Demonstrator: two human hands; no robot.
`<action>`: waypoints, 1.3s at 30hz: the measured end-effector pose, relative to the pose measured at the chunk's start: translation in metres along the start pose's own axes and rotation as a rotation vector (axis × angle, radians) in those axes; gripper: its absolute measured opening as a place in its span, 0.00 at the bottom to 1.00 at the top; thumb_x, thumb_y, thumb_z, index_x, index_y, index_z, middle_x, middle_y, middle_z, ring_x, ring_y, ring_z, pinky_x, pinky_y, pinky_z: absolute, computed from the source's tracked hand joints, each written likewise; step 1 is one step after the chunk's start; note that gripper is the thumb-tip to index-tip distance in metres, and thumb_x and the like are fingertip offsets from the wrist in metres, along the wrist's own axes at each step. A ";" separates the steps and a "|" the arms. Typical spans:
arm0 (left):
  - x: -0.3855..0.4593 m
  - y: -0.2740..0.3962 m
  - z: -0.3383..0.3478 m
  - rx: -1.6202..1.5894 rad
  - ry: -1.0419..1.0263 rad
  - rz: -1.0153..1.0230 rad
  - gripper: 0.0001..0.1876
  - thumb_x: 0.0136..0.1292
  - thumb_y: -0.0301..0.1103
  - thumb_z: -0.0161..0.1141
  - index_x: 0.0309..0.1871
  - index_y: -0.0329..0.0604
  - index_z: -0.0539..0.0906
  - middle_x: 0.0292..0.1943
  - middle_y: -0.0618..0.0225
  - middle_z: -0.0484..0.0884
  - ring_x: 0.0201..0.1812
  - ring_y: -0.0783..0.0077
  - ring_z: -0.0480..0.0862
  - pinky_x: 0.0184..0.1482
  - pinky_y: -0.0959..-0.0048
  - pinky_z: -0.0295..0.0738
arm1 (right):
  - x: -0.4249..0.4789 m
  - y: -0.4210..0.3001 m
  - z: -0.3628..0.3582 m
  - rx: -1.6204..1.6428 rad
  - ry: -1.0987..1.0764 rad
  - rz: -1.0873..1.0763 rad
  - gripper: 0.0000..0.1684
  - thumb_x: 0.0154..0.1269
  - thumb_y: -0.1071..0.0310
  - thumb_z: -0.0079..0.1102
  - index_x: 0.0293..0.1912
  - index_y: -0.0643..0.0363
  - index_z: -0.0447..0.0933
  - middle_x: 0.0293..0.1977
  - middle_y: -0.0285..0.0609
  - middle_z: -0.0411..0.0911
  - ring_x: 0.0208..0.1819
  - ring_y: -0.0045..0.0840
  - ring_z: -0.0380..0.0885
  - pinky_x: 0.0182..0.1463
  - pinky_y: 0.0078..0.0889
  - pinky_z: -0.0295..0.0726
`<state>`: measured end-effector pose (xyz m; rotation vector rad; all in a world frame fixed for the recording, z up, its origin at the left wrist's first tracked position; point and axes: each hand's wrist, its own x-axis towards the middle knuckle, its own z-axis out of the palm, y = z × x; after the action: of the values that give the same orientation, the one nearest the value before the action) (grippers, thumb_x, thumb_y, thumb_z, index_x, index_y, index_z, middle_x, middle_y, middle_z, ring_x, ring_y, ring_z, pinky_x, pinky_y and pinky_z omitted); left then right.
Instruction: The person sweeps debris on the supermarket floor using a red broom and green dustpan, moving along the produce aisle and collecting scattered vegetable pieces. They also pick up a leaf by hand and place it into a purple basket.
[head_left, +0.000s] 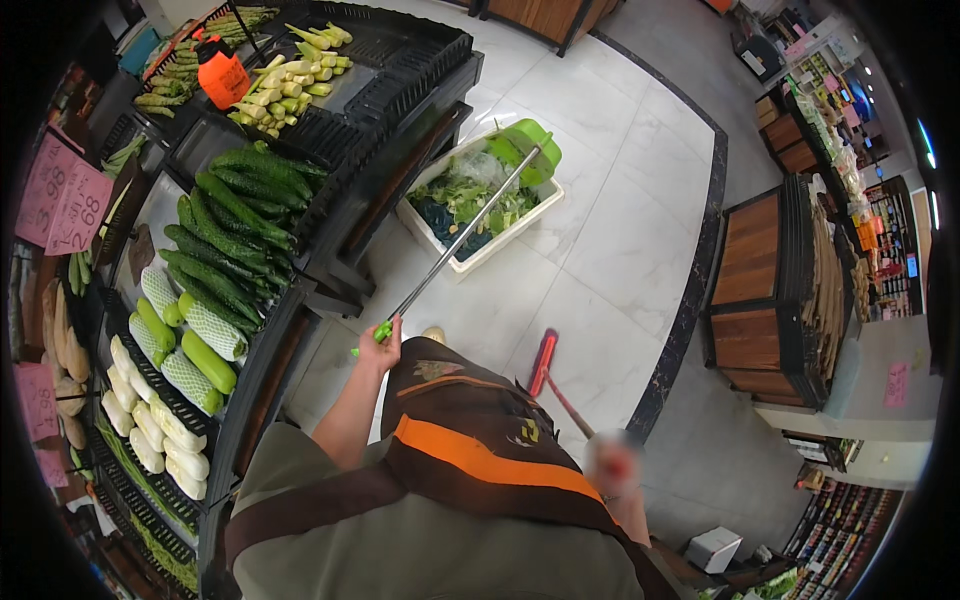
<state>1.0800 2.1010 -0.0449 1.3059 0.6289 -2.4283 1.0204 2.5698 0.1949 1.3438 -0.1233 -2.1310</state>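
Observation:
My left hand (382, 346) grips the green end of a long metal handle (469, 223). At its far end, a green plastic dustpan (534, 154) rests over the far corner of a white crate (505, 249). Green leaves and trimmings (480, 193) fill the crate, along with clear plastic and some dark material. My right hand (616, 472), blurred in the picture, is at the top of a reddish broom handle (571, 411). The red broom head (543, 364) is down on the white tile floor, to the right of my apron (465, 390).
On my left runs a black produce stand (457, 64) holding cucumbers (240, 217), netted green gourds (210, 328) and pale wrapped vegetables (154, 431). An orange spray bottle (223, 75) stands farther back. A wooden display unit (742, 262) is on the right, beyond a dark floor border (694, 300).

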 end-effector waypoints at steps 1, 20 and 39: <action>0.000 0.003 0.005 0.010 -0.003 -0.003 0.18 0.64 0.32 0.42 0.43 0.18 0.69 0.43 0.42 0.76 0.44 0.50 0.80 0.47 0.64 0.83 | 0.003 0.011 0.017 0.136 0.005 0.062 0.16 0.63 0.73 0.41 0.19 0.58 0.58 0.12 0.32 0.60 0.11 0.12 0.62 0.16 0.11 0.68; -0.015 -0.143 0.179 1.625 -0.431 0.850 0.12 0.61 0.33 0.58 0.40 0.32 0.82 0.31 0.60 0.83 0.32 0.73 0.84 0.33 0.76 0.78 | 0.042 -0.071 0.122 -0.026 -0.221 -0.198 0.14 0.65 0.73 0.37 0.22 0.58 0.59 0.13 0.29 0.60 0.12 0.10 0.61 0.16 0.10 0.66; 0.187 -0.432 0.174 2.479 -0.222 0.792 0.23 0.47 0.39 0.67 0.48 0.48 0.76 0.42 0.49 0.75 0.40 0.48 0.79 0.43 0.57 0.76 | 0.069 -0.254 0.242 -0.077 0.240 -0.006 0.17 0.64 0.70 0.42 0.18 0.54 0.59 0.13 0.28 0.61 0.12 0.09 0.63 0.19 0.10 0.67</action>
<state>0.6563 2.3686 -0.0183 0.8695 -2.9300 -1.4037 0.6827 2.6814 0.1595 1.5418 0.0591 -1.9411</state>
